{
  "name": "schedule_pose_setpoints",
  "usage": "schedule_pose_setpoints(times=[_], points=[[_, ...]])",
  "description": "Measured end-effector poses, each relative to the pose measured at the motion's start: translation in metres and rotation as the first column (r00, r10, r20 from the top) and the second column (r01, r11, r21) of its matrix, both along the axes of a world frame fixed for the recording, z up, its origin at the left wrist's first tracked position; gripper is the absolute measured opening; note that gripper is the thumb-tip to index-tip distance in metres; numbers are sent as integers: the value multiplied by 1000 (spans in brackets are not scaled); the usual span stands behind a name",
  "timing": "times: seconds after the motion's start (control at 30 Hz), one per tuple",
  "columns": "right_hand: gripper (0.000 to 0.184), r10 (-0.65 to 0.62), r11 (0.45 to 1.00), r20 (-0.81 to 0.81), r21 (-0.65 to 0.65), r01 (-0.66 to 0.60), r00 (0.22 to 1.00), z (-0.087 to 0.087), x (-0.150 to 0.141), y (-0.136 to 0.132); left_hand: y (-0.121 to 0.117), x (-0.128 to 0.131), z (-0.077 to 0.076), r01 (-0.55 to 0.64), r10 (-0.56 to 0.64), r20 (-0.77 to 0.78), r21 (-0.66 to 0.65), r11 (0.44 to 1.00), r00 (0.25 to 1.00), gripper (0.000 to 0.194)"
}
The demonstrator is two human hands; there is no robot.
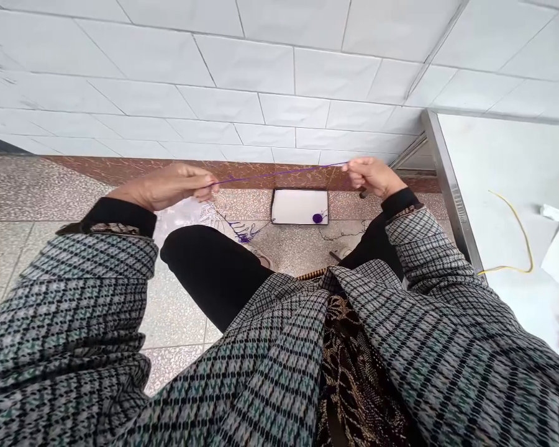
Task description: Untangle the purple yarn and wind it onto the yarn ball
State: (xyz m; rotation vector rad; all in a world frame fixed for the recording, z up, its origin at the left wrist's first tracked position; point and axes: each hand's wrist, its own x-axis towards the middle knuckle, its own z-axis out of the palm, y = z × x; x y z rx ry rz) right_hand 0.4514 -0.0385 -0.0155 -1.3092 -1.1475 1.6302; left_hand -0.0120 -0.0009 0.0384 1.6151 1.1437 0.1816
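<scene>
Left grip [168, 187] and right grip [374, 177] both clenched on taut purple yarn [279, 175]; small yarn ball [317, 218] on a white board [300, 215] below.

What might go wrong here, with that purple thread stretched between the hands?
The taut purple yarn could snap or slip from the left hand or right hand. The loose purple tangle on the floor might knot further. The yarn ball, sitting in a shallow white tray, could get tugged out and roll away.

Tiled workroom: white wall tiles [242, 68], terrazzo floor [28, 186].
</scene>
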Motion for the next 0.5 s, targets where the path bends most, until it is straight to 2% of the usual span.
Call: schedule_pose_setpoints(times=[0.03,0.1,0.2,0.27,0.37,0.5], points=[[24,-129,991,23,-29,129,991,-3,14,-2,0,-13,-1,-59,60,16,-47,997,998,65],[29,-345,932,97,-82,353,934,-10,33,-8,-2,-34,-3,-173,174,5,-90,981,985,66],[35,-487,841,249,-126,526,837,-23,45,-16,-6,-51,0,-347,346,-33,-121,930,938,66],[34,-491,823,318,-136,551,811,-33,46,-19,-9,-55,6,-436,435,-31,-92,895,900,66],[32,-449,834,375,-150,531,811,-45,44,-21,-10,-58,12,-492,491,-15,-33,870,871,61],[30,-352,876,461,-143,460,815,-55,40,-20,1,-72,12,-522,525,35,184,833,850,52]])
